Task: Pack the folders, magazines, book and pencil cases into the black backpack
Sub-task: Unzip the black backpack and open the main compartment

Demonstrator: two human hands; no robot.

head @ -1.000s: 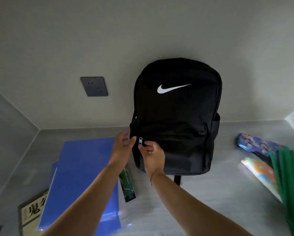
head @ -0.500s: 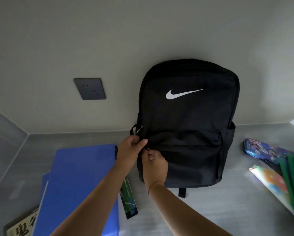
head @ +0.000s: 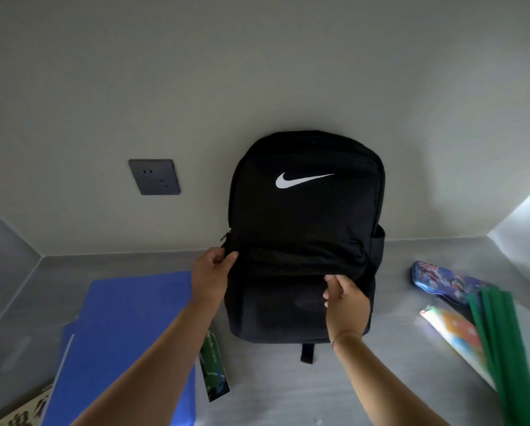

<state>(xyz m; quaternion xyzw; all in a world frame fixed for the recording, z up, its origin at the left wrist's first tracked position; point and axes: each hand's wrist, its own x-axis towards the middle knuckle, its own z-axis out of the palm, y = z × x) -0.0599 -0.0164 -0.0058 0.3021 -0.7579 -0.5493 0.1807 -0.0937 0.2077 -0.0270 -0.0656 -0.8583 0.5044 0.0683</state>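
The black backpack [head: 306,229] with a white swoosh stands upright against the wall on a grey table. My left hand [head: 211,276] pinches the fabric at the left end of its front pocket. My right hand [head: 343,299] is shut on the front pocket's zipper pull, about two thirds of the way along the pocket top. A blue folder [head: 125,342] lies flat to the left, with a magazine [head: 214,370] poking out under my left arm. A book [head: 18,410] with black characters sits at the bottom left. A blue pencil case [head: 442,279] lies to the right.
Green folders [head: 503,348] and a colourful magazine [head: 454,333] lie at the right edge. A dark wall socket [head: 154,177] is left of the backpack. Grey walls close in the table at the back and both sides.
My right hand has slid rightwards along the top of the front pocket from its left end. My left hand stays gripping the left end. The view shifted slightly.
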